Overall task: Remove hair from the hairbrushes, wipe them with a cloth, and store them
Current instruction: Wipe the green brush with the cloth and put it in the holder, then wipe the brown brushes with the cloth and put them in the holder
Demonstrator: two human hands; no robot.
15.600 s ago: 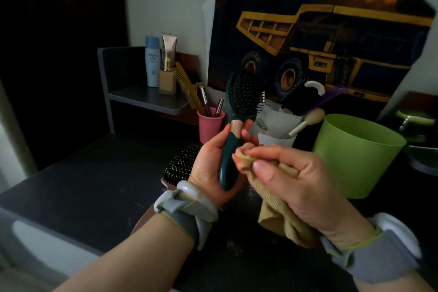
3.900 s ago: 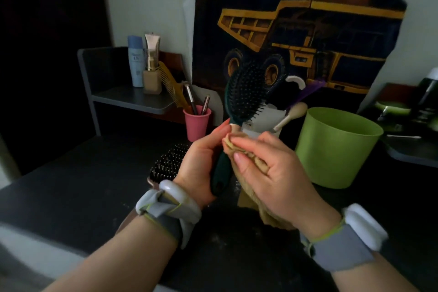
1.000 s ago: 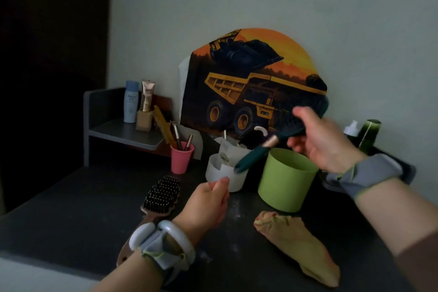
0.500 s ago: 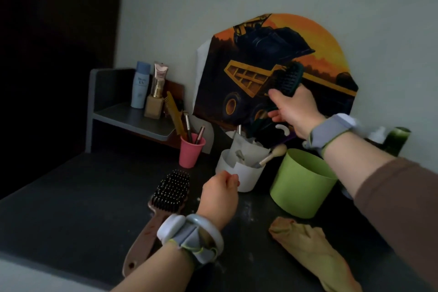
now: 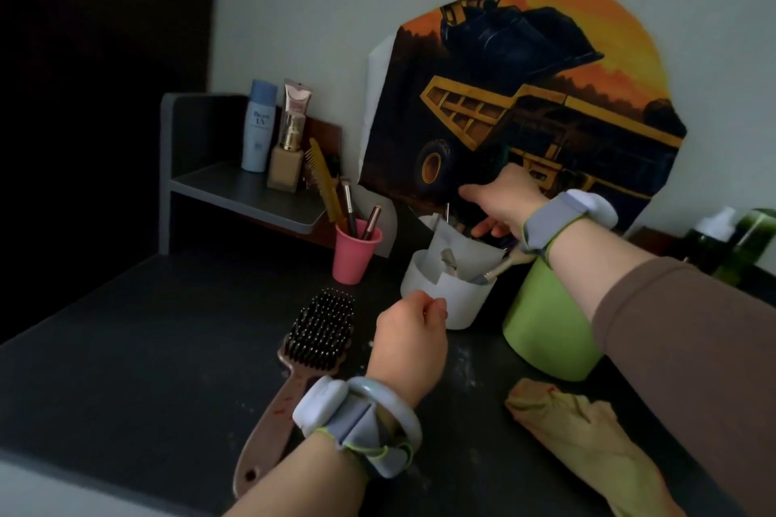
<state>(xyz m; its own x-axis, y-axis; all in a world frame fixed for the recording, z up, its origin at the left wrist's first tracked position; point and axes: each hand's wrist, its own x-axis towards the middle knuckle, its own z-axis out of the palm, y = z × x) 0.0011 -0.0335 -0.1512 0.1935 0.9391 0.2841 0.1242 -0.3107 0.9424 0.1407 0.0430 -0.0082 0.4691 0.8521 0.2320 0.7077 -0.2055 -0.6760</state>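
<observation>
My right hand (image 5: 499,199) reaches over the white container (image 5: 445,300) at the back of the dark table (image 5: 147,348) and grips the dark green hairbrush (image 5: 490,166). Only its dark head shows above my fingers; the handle is hidden. My left hand (image 5: 409,334) hovers in front of the container, fingers loosely curled, holding nothing. A brown-handled hairbrush (image 5: 321,332) lies bristles up on the table, just left of my left wrist. The tan cloth (image 5: 588,432) lies crumpled on the table at the lower right.
A green bucket (image 5: 546,344) stands right of the white container, a pink cup (image 5: 355,254) with makeup brushes to its left. A grey shelf (image 5: 247,191) holds bottles and a yellow comb (image 5: 323,176). A truck poster (image 5: 546,97) leans on the wall. Bottles (image 5: 722,239) stand far right.
My right hand came down with the green brush from in front of the poster to the white container. Earlier I wiped that brush with the cloth, which now lies on the table.
</observation>
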